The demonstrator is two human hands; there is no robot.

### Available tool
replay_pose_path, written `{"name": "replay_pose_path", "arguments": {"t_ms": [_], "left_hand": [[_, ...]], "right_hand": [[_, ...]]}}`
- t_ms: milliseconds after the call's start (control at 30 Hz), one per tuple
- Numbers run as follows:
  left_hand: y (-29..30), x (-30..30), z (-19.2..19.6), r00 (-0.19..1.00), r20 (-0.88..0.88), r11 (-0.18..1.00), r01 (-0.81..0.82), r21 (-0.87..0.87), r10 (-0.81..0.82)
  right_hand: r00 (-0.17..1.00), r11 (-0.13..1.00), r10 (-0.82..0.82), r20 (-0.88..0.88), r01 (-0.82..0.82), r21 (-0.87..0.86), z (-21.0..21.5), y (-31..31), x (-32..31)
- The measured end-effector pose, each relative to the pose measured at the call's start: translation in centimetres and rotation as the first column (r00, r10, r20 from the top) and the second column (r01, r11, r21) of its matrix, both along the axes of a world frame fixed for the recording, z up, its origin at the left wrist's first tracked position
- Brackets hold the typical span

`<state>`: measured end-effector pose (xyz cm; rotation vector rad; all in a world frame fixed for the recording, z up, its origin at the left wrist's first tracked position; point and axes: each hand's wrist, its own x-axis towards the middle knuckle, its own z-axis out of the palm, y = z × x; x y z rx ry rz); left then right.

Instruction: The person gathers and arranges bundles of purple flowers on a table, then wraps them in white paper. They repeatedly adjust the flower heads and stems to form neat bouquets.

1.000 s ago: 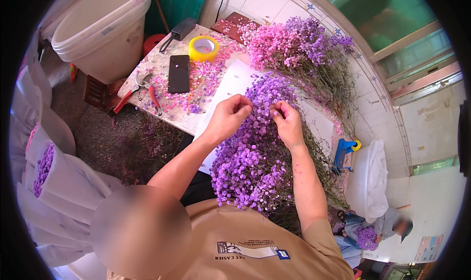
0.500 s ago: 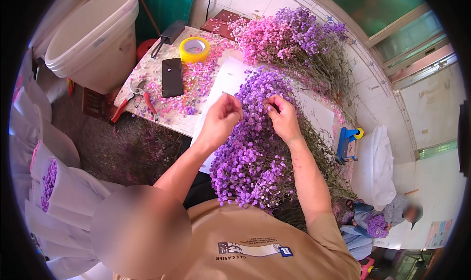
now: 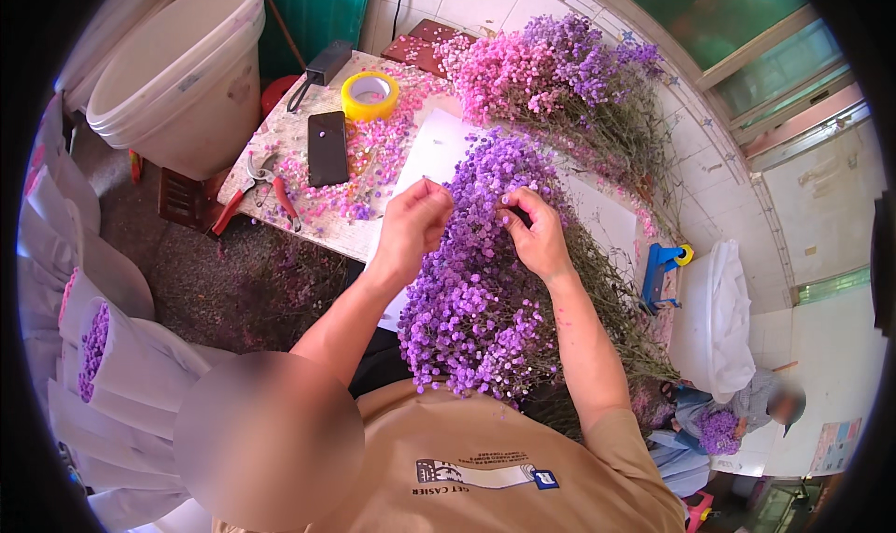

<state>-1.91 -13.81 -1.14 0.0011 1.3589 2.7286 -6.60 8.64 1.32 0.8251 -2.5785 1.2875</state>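
Observation:
A large bunch of small purple flowers (image 3: 471, 281) lies across white paper (image 3: 431, 146), with its thin green stems (image 3: 611, 276) spreading to the right. At the left side of the blossoms, my left hand (image 3: 416, 227) is closed, thumb and fingertips pinched together. My right hand (image 3: 536, 234) is closed over the right part of the same bunch, its index finger and thumb meeting among the blossoms. Whatever either pinch holds is too small to make out. Both hands are held at the upper half of the bunch.
Pink and purple flowers (image 3: 523, 71) lie behind. On the petal-strewn table (image 3: 350, 239) are a phone (image 3: 328, 148), yellow tape (image 3: 371, 95) and red-handled pruners (image 3: 257, 193). A blue tape dispenser (image 3: 661, 276) stands right. White tubs (image 3: 187, 76) stand left; a person (image 3: 747, 407) holds purple flowers far right.
My left hand has shifted slightly left and turned, its fingertips pinched closer together. My right hand has lowered slightly, its index finger curling toward the thumb. The bunch stays nearly in place.

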Motion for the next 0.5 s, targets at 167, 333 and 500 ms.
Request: {"name": "replay_pose_path", "arguments": {"t_ms": [167,333,500], "left_hand": [[-1.1,-2.5,1.8,0.994,0.07,0.978,0.093,-0.188,-0.081],[-0.1,-4.1,0.1,0.985,-0.065,0.819,0.098,-0.565,-0.163],[0.2,-3.7,-0.9,0.986,-0.164,0.867,-0.048,-0.496,-0.04]], "right_hand": [[0.997,0.998,0.054,-0.051,-0.054,-0.016,0.2,-0.2,0.2],[0.997,0.998,0.055,-0.056,-0.056,-0.014,-0.3,-0.1,0.0],[0.998,1.0,0.015,-0.062,-0.013,0.023,-1.4,0.4,-0.2]]}}
